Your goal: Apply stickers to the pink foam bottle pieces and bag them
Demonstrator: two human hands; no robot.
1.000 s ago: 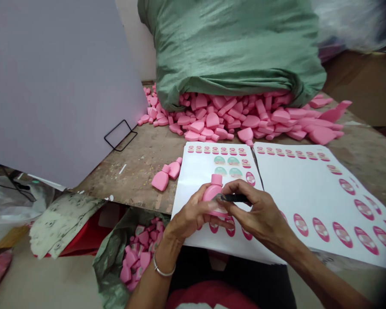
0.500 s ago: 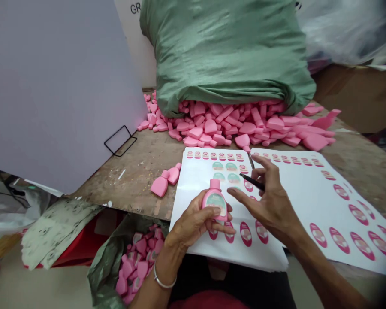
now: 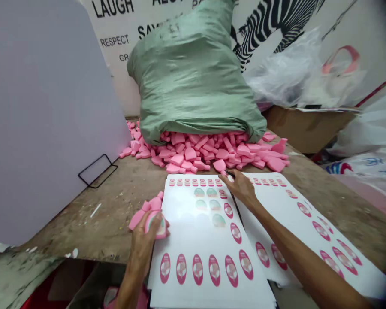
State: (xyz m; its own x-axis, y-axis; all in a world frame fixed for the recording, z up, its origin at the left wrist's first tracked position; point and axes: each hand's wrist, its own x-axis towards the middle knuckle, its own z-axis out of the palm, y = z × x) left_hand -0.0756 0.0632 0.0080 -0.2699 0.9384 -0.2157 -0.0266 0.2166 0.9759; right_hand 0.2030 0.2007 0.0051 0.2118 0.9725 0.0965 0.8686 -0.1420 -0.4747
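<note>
My left hand point(image 3: 143, 244) grips a pink plastic bottle point(image 3: 157, 225) at the near left edge of the label sheet, with a pink-and-green label facing up. Just beyond it lie several unlabelled pink bottles point(image 3: 147, 207), touching or nearly touching the bottle in my hand. My right hand point(image 3: 240, 187) rests at the far end of the seam between two white label sheets point(image 3: 206, 240), its fingers around a slim black tool point(image 3: 230, 174), mostly hidden. Rows of oval pink labels cover the second sheet point(image 3: 309, 227).
A large pile of pink bottles point(image 3: 196, 154) spills from a green woven sack point(image 3: 193, 81) onto the scuffed wooden table point(image 3: 93, 219). A pale board point(image 3: 51, 120) with a black wire stand point(image 3: 98, 171) stands at left. Plastic bags point(image 3: 286, 73) sit on a cardboard box point(image 3: 309, 128).
My left hand has carried the labelled bottle left to the sheet's edge. My right hand has moved forward to the sheets' far end. The view has tilted up, showing more of the wall.
</note>
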